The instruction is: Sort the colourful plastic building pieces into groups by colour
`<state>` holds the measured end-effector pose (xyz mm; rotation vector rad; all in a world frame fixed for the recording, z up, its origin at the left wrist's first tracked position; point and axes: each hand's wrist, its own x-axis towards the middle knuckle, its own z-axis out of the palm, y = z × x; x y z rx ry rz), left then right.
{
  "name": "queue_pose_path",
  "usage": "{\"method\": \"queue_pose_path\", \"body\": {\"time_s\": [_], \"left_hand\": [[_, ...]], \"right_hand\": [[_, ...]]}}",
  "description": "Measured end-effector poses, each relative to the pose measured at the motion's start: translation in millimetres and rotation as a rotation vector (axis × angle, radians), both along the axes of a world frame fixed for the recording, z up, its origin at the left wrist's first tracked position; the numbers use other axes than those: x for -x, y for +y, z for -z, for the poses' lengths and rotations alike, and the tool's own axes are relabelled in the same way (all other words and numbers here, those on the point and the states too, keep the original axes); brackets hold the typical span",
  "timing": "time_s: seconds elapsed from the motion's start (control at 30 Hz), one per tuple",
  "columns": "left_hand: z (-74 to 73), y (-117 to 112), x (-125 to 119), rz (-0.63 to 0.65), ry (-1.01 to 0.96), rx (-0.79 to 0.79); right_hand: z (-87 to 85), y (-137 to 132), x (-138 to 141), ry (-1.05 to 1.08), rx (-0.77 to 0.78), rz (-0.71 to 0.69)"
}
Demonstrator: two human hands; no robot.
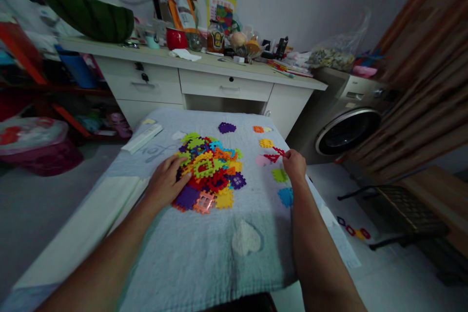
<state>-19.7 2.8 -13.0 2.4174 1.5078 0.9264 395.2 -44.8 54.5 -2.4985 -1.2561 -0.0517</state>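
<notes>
- Pinching a red toothed piece (pixel 280 150) by its edge, the right hand (pixel 294 162) has its grip closed, above the right side of a cloth-covered surface (pixel 190 258).
- Thin, probably light, stiff plastic; likely best held by a rim, though a hard squeeze could bend or flick it.
- Just beside it, another red triangle (pixel 271 158); whether the two touch is unclear.
- Left hand (pixel 170 178): grip loosely open, thumb parted from fingers, touching a mixed-colour pile (pixel 210 170), with no piece visibly clasped.
- Behind, on the rear surface (pixel 153 55): a glass jar (pixel 215 39) with dark amber contents and a clear bowl (pixel 241 51) of rounded, fruit-like things.
- Right, atop a washing machine (pixel 320 107): a clear bag (pixel 353 39) of pale bits.
- Left: a pink, bag-lined bin (pixel 47 162).
</notes>
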Motion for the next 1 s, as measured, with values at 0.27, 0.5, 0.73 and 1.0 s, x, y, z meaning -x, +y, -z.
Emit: {"method": "queue_pose_path", "body": {"time_s": [0.27,0.5,0.73,1.0], "left_hand": [[-2.0,-1.9,-0.2,0.000,0.005,0.001],[-4.8,-3.6,-1.6,0.004,-0.018,0.012],[-5.9,-5.2,-2.6,-0.002,-0.042,0.007],[-7.6,-5.5,-1.6,0.006,-0.016,0.018]], "right_hand": [[9.2,3.4,-5.4,0.021,0.074,0.046],[11.7,2.4,-1.6,-0.040,0.014,0.006],[6.5,5.5,47.6,0.058,-0.124,-0.527],[8.2,-6.6,90.7,0.310,0.023,-1.037]]}}
